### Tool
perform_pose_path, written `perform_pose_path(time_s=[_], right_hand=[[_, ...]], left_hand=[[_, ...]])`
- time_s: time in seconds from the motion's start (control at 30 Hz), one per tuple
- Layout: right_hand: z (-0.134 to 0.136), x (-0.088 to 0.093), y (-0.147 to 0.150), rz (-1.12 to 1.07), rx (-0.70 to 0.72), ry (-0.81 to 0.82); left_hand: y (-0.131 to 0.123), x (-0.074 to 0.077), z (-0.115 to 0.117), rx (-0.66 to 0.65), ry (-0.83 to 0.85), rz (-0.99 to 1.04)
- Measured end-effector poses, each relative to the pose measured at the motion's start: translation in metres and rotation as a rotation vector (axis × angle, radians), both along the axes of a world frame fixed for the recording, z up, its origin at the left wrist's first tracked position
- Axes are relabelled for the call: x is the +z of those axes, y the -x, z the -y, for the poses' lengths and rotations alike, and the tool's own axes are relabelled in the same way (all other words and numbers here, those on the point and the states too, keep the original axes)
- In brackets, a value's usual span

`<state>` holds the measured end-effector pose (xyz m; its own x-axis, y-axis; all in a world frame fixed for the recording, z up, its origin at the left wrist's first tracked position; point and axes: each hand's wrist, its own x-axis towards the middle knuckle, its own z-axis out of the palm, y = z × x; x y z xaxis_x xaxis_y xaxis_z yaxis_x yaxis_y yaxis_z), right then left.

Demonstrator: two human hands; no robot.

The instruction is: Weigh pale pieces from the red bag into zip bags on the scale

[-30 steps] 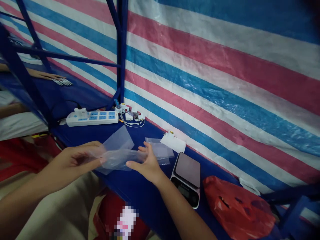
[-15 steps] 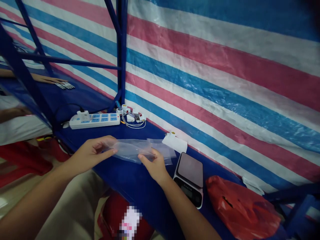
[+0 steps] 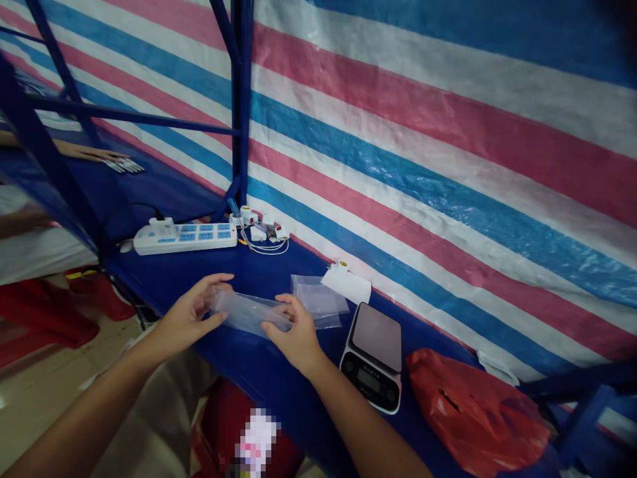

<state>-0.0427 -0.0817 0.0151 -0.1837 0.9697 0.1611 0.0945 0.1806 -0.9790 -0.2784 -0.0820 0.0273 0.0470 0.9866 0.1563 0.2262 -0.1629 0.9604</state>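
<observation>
A clear plastic bag (image 3: pixel 247 312) is stretched between my two hands above the blue table. My left hand (image 3: pixel 196 311) is closed on its left end, the thumb below and the fingers partly behind the film. At the right end my right hand (image 3: pixel 294 330) pinches the bag between thumb and fingers. More clear plastic bags (image 3: pixel 321 300) lie flat on the table just beyond my right hand. A kitchen scale (image 3: pixel 377 340) with a dark display panel stands to the right of that hand.
A white power strip (image 3: pixel 186 238) lies at the back left, beside white plugs, cables and a screwdriver (image 3: pixel 233 207). White paper (image 3: pixel 348 284) rests by the striped sheet. A red plastic bag (image 3: pixel 472 411) is at right. Beyond the blue frame, another person's hand (image 3: pixel 92 151) touches several pens (image 3: pixel 124 164).
My hands have drawn the clear bag slightly left and toward me, away from the bags lying on the table. The view has shifted a little.
</observation>
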Motion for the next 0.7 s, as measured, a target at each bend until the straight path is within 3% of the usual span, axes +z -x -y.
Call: perform_pose_path(time_s=[0.2,0.33,0.43,0.7], right_hand=[[0.004,-0.008,0.005,-0.025,-0.011,0.060],[0.005,-0.007,0.004,0.038,-0.066,0.013],[0.002,-0.008,0.003,-0.022,-0.032,0.008],[-0.006,-0.014,0.004,-0.250,-0.093,0.208]], left_hand=[[0.002,-0.015,0.005,0.028,0.014,-0.008],[-0.002,-0.008,0.007,0.008,0.014,-0.008],[-0.008,0.001,0.007,0.020,0.068,0.015],[-0.027,-0.008,0.004,0.270,0.109,0.096]])
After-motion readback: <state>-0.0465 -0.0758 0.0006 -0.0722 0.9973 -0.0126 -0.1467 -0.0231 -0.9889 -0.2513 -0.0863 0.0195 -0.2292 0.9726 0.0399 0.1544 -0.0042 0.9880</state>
